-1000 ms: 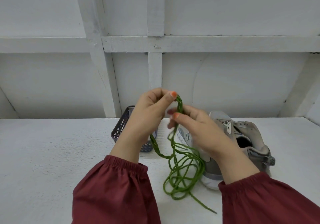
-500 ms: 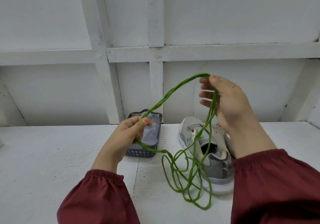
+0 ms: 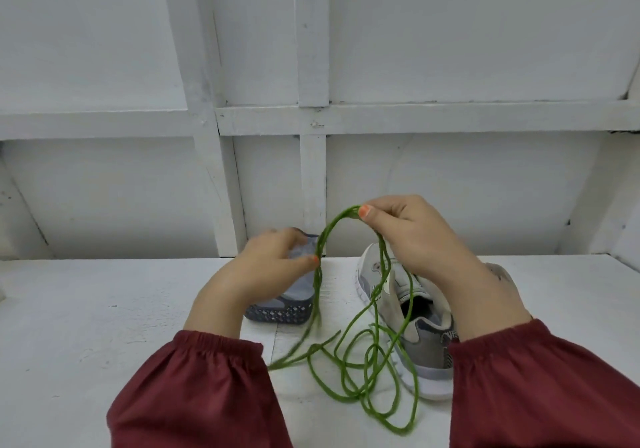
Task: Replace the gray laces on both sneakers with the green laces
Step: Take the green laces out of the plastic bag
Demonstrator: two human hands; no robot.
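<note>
Green laces [image 3: 326, 235] held above a white surface [image 3: 104, 309]
The left hand [image 3: 266, 274] and right hand [image 3: 422, 236] each pinch the strands mid-frame (slack coils below), beside a gray sneaker [image 3: 426, 347] at lower right.

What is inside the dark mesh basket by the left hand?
A pale bluish-gray mass lies in the basket, but it is blurred and I cannot tell what. The left hand, pinching the green laces, covers much of the inside.

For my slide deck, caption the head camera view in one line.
Left hand and right hand pinch tangled green laces over a white table, gray sneaker and basket behind.
</note>
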